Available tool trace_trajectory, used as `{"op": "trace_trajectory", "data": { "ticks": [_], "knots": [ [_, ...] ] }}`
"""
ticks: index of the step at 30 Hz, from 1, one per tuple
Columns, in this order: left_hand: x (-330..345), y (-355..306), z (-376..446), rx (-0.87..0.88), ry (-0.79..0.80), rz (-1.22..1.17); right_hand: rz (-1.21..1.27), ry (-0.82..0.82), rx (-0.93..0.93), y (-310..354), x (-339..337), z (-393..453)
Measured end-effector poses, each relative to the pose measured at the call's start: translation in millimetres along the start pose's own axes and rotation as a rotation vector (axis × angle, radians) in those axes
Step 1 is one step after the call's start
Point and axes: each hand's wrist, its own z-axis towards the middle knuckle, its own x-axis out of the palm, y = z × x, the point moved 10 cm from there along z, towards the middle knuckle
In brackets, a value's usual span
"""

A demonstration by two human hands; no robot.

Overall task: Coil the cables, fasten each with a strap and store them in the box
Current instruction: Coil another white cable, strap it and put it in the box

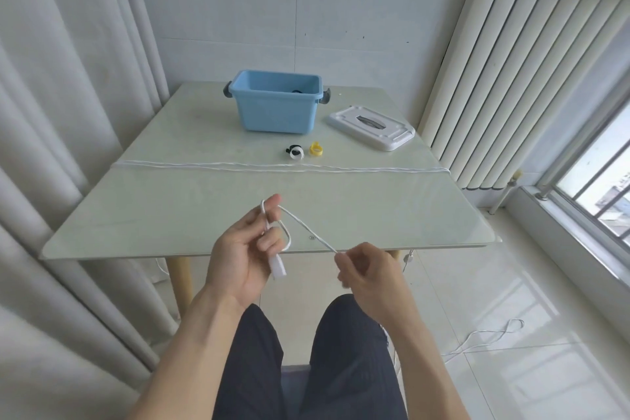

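White cable point(308, 230) looped around left hand's point(238, 249) fingers point(272, 206).

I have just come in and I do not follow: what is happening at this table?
A person is starting to coil a thin white cable. The left hand holds the first loop and the white plug end; the right hand pinches the cable further along. Another long white cable lies straight across the pale green table. Two rolled straps, one black-and-white and one yellow, wait before the open blue plastic box; its white lid lies beside it.

left hand point(243, 251) loops white cable point(306, 228) | right hand point(366, 269) pinches it
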Motion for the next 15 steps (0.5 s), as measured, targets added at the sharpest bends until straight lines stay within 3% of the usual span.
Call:
{"op": "trace_trajectory", "data": {
  "ticks": [2, 8, 11, 15],
  "knots": [
    [3, 11, -5, -0.065, 0.021, 0.022, -0.102, -0.086, 0.044, -9, -10, 3],
    [7, 37, -18, -0.251, 0.114, 0.099, 0.264, -0.245, 0.014, 3, -22, -3],
    [4, 21, -8, -0.160, 0.043, 0.049, 0.288, -0.147, -0.018, 8, -13, -3],
    [-17, -18, 14, 0.060, -0.114, -0.172, 0.111, 0.103, -0.007, -2, 7, -5]
  ]
}}
